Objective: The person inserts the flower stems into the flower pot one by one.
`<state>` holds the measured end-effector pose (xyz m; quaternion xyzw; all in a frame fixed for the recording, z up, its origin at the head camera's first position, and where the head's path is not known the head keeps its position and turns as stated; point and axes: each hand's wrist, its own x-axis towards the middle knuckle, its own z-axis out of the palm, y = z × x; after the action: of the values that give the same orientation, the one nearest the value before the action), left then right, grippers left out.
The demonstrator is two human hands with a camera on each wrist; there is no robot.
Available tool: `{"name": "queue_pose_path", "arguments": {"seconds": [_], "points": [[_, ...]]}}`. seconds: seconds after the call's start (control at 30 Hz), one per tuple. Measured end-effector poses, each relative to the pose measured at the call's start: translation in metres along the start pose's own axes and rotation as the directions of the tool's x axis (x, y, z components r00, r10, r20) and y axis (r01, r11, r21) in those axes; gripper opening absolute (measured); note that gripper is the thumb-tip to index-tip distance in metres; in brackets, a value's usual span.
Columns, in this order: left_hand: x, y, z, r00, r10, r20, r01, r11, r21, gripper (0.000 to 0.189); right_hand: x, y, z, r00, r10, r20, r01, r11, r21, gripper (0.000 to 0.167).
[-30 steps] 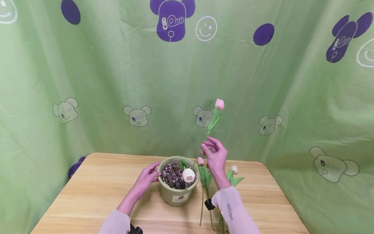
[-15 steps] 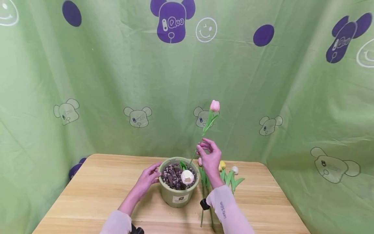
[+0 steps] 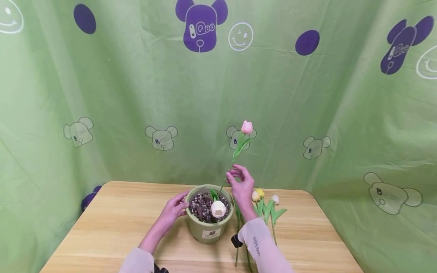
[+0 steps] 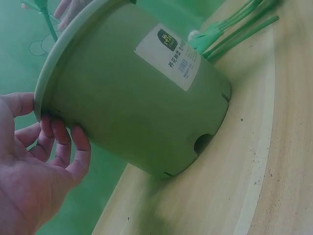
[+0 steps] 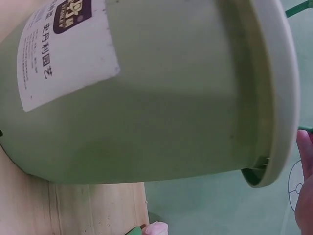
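A light green flower pot [image 3: 197, 229] with a white label stands on the table, filled with dark soil [image 3: 200, 213]. A white tulip [image 3: 218, 209] with green leaves is in it, its bloom over the soil. My left hand [image 3: 169, 212] grips the pot's left rim; in the left wrist view its fingers [image 4: 61, 142] curl beneath the lip. Between thumb and fingers, my right hand [image 3: 243, 186] pinches the stem of a pink tulip [image 3: 247, 127]. That stem leans right, its lower end inside the pot at the back right, behind the white tulip. The right wrist view shows mostly pot wall [image 5: 171, 127].
Several loose tulips lie right of the pot, partly under my right forearm: a yellow one [image 3: 260, 193], a white one [image 3: 275, 199] and others. The wooden table [image 3: 307, 235] ends at a green printed curtain [image 3: 191, 94] behind and on both sides.
My right hand has moved left and slightly down with the pink tulip, bringing its stem further over the pot. The left hand stays on the rim.
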<state>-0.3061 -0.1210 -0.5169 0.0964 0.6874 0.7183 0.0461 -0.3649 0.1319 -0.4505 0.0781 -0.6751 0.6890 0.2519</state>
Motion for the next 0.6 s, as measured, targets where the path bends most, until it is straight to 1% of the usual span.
{"name": "queue_pose_path", "arguments": {"seconds": [0.2,0.37,0.6], "points": [[-0.001,-0.001,-0.001,1.0,0.012,-0.011,-0.012,1.0,0.013,0.058,-0.004,0.005,0.006,1.0,0.003,0.023,-0.002,1.0,-0.027,0.037],[-0.001,-0.001,-0.001,1.0,0.01,-0.022,-0.01,1.0,-0.001,0.057,-0.006,0.009,0.009,0.999,-0.022,0.035,0.024,0.998,-0.064,0.036],[-0.002,-0.001,0.0,1.0,0.018,-0.002,-0.018,1.0,-0.002,0.059,-0.008,0.016,0.011,0.997,-0.055,0.046,0.061,0.989,-0.138,0.036]]}}
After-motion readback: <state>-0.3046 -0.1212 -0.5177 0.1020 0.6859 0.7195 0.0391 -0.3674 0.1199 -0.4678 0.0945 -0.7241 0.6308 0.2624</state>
